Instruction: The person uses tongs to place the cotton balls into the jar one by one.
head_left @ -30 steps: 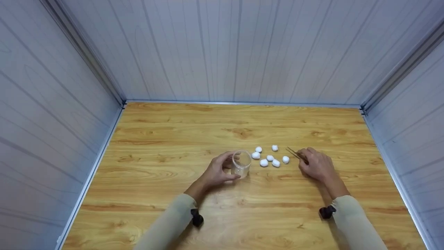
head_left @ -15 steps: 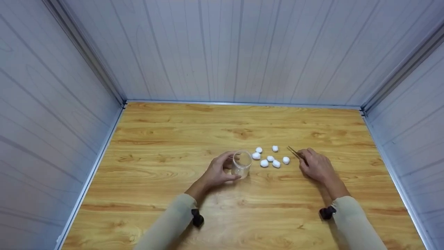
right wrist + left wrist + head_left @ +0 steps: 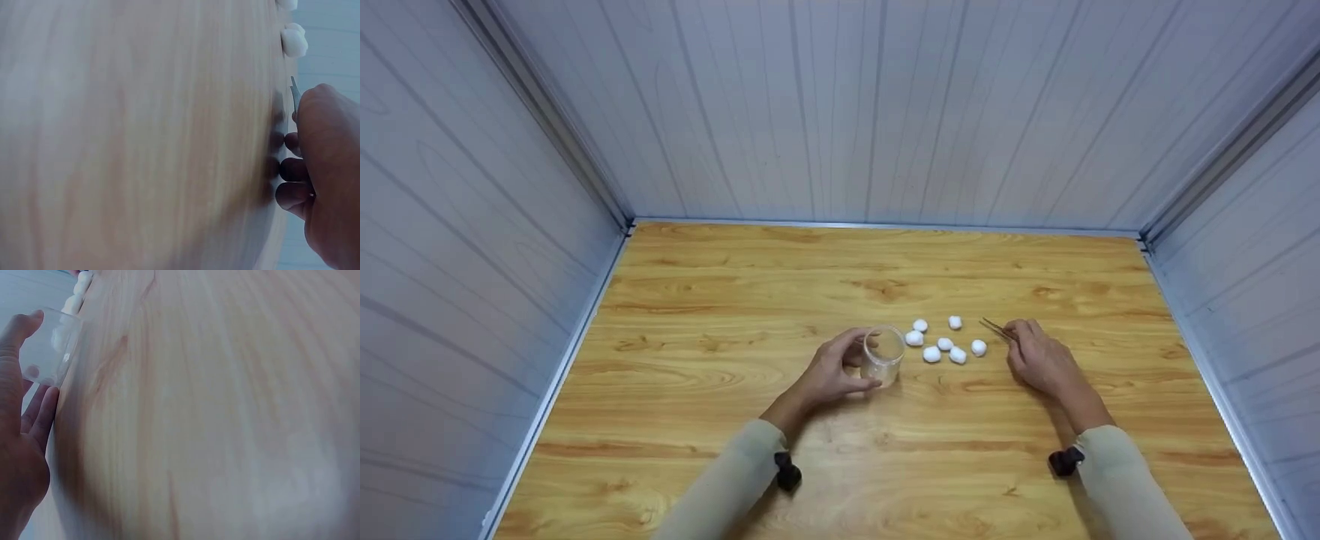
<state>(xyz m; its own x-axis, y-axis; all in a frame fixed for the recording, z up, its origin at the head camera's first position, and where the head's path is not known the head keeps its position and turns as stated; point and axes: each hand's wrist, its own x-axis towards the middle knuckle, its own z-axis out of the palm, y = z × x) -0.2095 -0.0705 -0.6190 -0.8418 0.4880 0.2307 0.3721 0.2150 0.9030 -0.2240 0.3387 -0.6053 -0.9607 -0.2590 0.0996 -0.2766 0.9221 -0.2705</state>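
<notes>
- Across the wood-grained bench [image 3: 735, 285], we see all the handled things lying between or within the person's two hands.
- On the left side, we find the left hand [image 3: 832, 367] gripping the jar, fingers round its far side and thumb on the near side.
- On the right side, the right hand [image 3: 1042, 361] sits low over the wood, its fingers curled and pinching the tweezers; whether the knuckles rest on the surface we cannot tell.
- The clear jar [image 3: 883, 361] has its mouth upward, just beside the leftmost ball [image 3: 914, 338]; we cannot say whether those two touch.
- The slim tweezers [image 3: 998, 328] slant away from the right fingers, long axis running leftward and toward the far edge; their tips look slightly parted, with nothing between them.
- The seven white balls [image 3: 932, 354] form a loose group between jar and tweezers.
- The relation we judge decisive concerns the rightmost ball [image 3: 979, 348]: it lies left of the right fingers and on the person's side of the tweezer tips, near but apart. The line of the tweezers passes beyond its far side, and the right hand is clearly nearer to it than the left.
</notes>
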